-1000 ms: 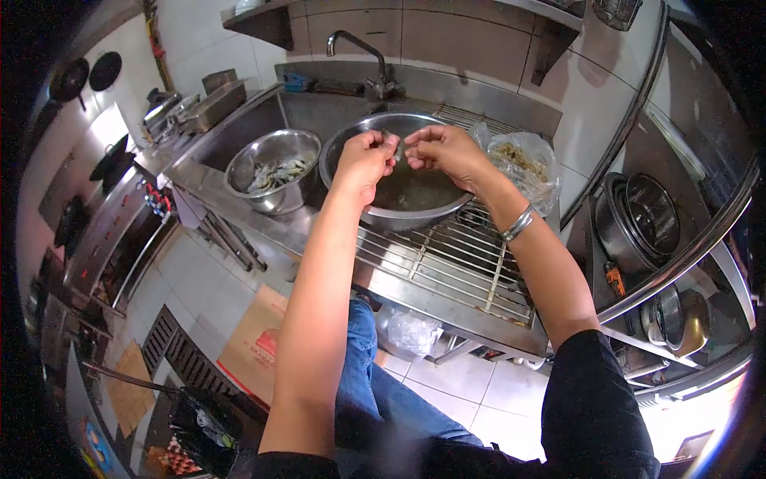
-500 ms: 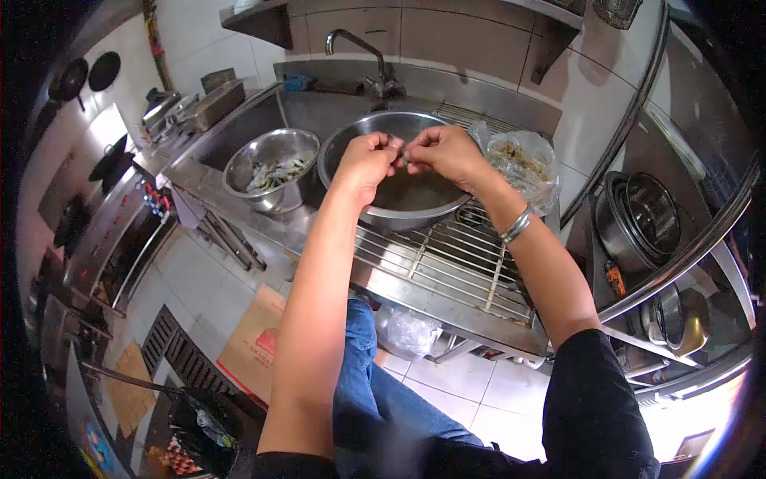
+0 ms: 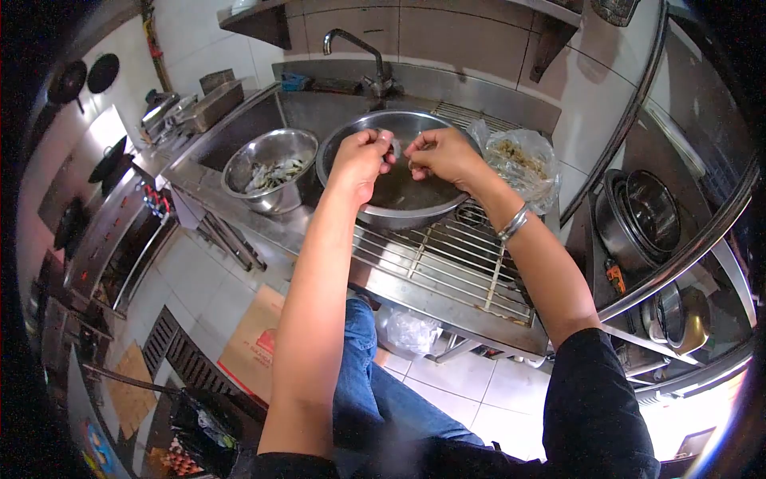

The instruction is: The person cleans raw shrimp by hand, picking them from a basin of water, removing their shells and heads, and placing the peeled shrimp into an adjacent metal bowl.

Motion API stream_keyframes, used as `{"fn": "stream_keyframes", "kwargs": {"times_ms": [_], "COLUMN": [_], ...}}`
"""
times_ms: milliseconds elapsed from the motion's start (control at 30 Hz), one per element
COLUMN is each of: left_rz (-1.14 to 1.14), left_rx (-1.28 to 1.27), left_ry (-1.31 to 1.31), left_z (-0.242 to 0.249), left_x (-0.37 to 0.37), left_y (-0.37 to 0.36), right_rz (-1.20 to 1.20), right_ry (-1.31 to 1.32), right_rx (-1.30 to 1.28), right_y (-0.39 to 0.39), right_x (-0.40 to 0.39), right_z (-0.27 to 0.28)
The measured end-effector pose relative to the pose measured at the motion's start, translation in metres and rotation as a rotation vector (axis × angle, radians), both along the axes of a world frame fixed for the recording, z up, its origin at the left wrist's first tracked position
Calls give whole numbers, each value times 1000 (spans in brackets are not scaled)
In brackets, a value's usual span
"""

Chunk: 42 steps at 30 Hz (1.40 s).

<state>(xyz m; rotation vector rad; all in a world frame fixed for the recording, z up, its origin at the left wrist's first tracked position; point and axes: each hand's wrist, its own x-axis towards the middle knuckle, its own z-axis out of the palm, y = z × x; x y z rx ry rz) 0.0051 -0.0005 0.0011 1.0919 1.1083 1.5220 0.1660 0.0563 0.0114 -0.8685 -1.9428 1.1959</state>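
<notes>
Above the large metal bowl (image 3: 399, 219) of murky water, my left hand (image 3: 363, 164) pinches a small, pale grey, translucent piece that looks like a shrimp (image 3: 396, 148). My right hand (image 3: 447, 156) is just to the right, thumb and fingertips pressed together. Whatever is between those fingertips, if anything, is too small to make out. To the left stands a smaller metal bowl (image 3: 239, 186) holding a heap of greyish shrimp (image 3: 275, 173). A clear plastic bag (image 3: 541, 182) with yellowish-brown scraps lies beyond my right wrist.
A metal rack (image 3: 447, 263) lies under the large bowl on the steel counter. Behind are the sink (image 3: 307, 108) and a curved tap (image 3: 359, 44). Pots (image 3: 630, 219) stand on the right shelves. Flattened cardboard (image 3: 247, 343) lies on the floor.
My hands have drawn a little apart over the large bowl. The small pale piece stays in my left fingers, and the bowls have not moved.
</notes>
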Motion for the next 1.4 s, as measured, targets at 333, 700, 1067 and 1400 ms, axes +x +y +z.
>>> {"fn": "stream_keyframes", "kwargs": {"times_ms": [333,700,1067,1400], "left_rz": [-74,-163,-196,-438], "left_rx": [-64,-195,-193,-58], "left_ry": [144,326,324,1], "left_z": [3,6,10,8], "left_x": [0,1,4,-7], "left_y": [-4,-5,-10,-9], "right_rz": [182,222,18,-128], "right_ry": [437,60,-214,-92], "right_rx": [-466,115,378,342], "right_y": [14,12,-4,19], "right_x": [10,10,14,33], "right_z": [9,3,15,18]}}
